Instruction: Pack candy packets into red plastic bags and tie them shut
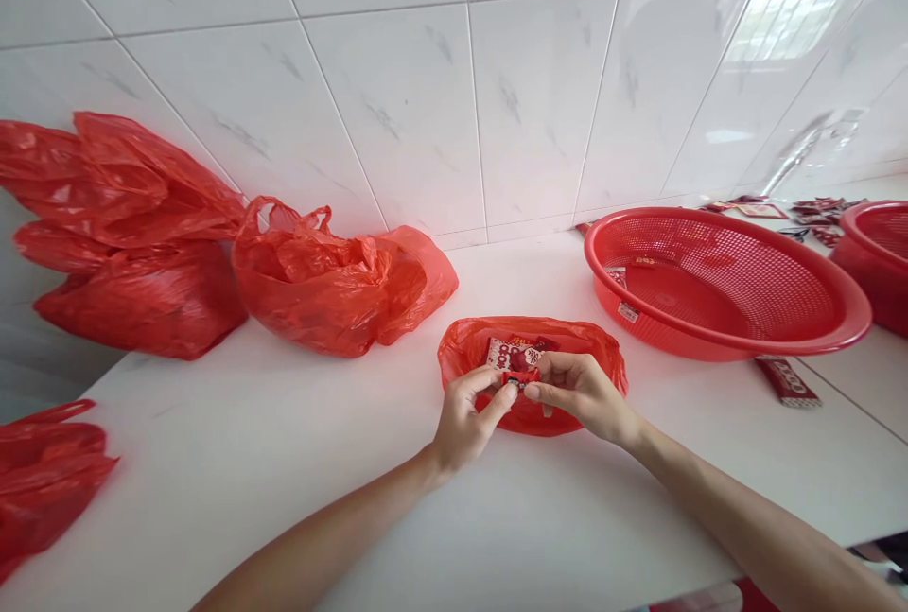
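Observation:
Between the fingertips of my left hand and my right hand is a small red wrapped candy. Both hands are closed in a pinch, one at each end of it. They are over an opened red plastic bag on the white table. Inside that bag lie several packets, among them a white and dark red printed packet. My fingers hide part of the bag's contents.
Right of the bag stands a red perforated basket with a few packets in it. A dark red packet lies by its base. Filled red bags sit at left, against the tiled wall. Another basket is at far right.

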Demonstrator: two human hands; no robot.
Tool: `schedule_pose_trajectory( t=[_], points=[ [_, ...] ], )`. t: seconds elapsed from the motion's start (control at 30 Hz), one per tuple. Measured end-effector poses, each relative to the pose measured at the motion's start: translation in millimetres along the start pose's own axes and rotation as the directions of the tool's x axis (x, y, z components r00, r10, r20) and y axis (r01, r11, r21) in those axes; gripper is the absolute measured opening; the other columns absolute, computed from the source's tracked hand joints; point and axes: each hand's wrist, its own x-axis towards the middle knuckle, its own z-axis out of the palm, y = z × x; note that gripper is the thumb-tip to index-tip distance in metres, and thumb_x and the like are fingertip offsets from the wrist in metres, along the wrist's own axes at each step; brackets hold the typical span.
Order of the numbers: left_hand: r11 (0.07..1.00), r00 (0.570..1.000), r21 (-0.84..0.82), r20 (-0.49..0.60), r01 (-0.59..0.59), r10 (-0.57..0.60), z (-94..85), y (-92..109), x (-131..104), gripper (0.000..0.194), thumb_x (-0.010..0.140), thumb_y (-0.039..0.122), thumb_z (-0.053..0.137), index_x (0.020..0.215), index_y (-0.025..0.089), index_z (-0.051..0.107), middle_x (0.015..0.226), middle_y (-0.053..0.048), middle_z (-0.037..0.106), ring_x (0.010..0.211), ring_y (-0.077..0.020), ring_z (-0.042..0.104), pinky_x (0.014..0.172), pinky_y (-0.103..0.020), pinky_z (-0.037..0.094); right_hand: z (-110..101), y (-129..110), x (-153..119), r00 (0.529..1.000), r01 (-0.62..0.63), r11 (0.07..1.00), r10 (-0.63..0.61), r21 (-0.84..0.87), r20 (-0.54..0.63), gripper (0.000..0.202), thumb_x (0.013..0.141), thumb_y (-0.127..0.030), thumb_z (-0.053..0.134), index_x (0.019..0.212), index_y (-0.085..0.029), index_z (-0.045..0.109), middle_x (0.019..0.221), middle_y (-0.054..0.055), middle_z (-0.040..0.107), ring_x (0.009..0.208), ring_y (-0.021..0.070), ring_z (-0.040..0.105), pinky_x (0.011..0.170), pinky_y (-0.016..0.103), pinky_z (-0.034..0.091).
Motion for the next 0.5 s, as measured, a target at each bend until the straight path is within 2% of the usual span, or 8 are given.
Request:
schedule_pose_trajectory(
  t=[0.1, 0.2, 0.27, 0.33, 0.43, 0.5],
  points=[
    [1.0, 1.0, -0.02, 0.027, 0.01, -0.01, -1.9, 3.0, 3.0, 0.025, 0.089, 0.038, 0.064, 0.077, 0.016, 0.071, 0.076, -0.004, 0.065, 0.075, -0.0172, 0.059, 0.071, -0.028, 0.05, -1.4, -0.2, -0.1, 1.0, 0.015, 1.0, -0.015, -0.017, 0.008, 0.045, 0.078, -0.059, 0.078, 0.07, -0.018, 0.062, 0.065, -0.002, 0.054, 0.059, 0.0126, 0.052, 0.056, 0.028, 0.043],
    [0.999, 0.998, 0.024, 0.06, -0.023, 0.022, -5.1, 5.0, 5.2, 0.025, 0.091, 0.037, 0.063, 0.087, 0.015, 0.076, 0.08, -0.006, 0.069, 0.076, -0.018, 0.063, 0.073, -0.029, 0.052, -2.2, 0.7, -0.5, 0.999, 0.044, 0.997, -0.045, -0.059, -0.007, 0.045, 0.08, -0.058, 0.076, 0.067, -0.018, 0.061, 0.063, -0.002, 0.053, 0.058, 0.0128, 0.051, 0.056, 0.028, 0.043],
    [0.993, 0.994, 0.079, 0.068, -0.09, 0.085, -7.3, 5.2, 5.8, 0.025, 0.092, 0.035, 0.062, 0.088, 0.015, 0.077, 0.077, -0.006, 0.069, 0.072, -0.0172, 0.063, 0.069, -0.028, 0.052, -2.1, 2.2, -1.2, 0.997, 0.068, 0.993, -0.071, -0.092, -0.025, 0.042, 0.081, -0.055, 0.077, 0.068, -0.019, 0.062, 0.063, -0.001, 0.054, 0.059, 0.0134, 0.051, 0.057, 0.029, 0.044],
    [0.974, 0.983, 0.132, 0.054, -0.182, 0.177, -9.0, 5.0, 5.8, 0.022, 0.093, 0.032, 0.062, 0.094, 0.016, 0.078, 0.08, -0.007, 0.072, 0.074, -0.0179, 0.065, 0.069, -0.029, 0.054, -1.8, 3.8, -2.1, 0.995, 0.088, 0.99, -0.092, -0.113, -0.03, 0.035, 0.083, -0.053, 0.076, 0.077, -0.019, 0.068, 0.069, 0.001, 0.061, 0.063, 0.015, 0.055, 0.06, 0.03, 0.047],
    [0.928, 0.947, 0.192, 0.03, -0.32, 0.321, -9.6, 4.6, 5.4, 0.02, 0.093, 0.027, 0.062, 0.101, 0.017, 0.077, 0.086, -0.008, 0.075, 0.077, -0.0189, 0.069, 0.071, -0.03, 0.058, -2.0, 4.8, -3.3, 0.992, 0.116, 0.987, -0.122, -0.111, -0.044, 0.031, 0.084, -0.048, 0.076, 0.098, -0.02, 0.072, 0.085, 0.005, 0.07, 0.07, 0.0171, 0.061, 0.066, 0.032, 0.053],
    [0.9, 0.922, 0.212, 0.023, -0.381, 0.385, -9.1, 4.1, 5.2, 0.019, 0.093, 0.024, 0.063, 0.103, 0.018, 0.077, 0.086, -0.008, 0.076, 0.076, -0.0187, 0.07, 0.07, -0.03, 0.059, -2.7, 4.1, -3.6, 0.99, 0.129, 0.988, -0.133, -0.08, -0.05, 0.032, 0.083, -0.045, 0.078, 0.103, -0.021, 0.071, 0.094, 0.007, 0.073, 0.077, 0.0189, 0.066, 0.071, 0.033, 0.056]
  ],
)
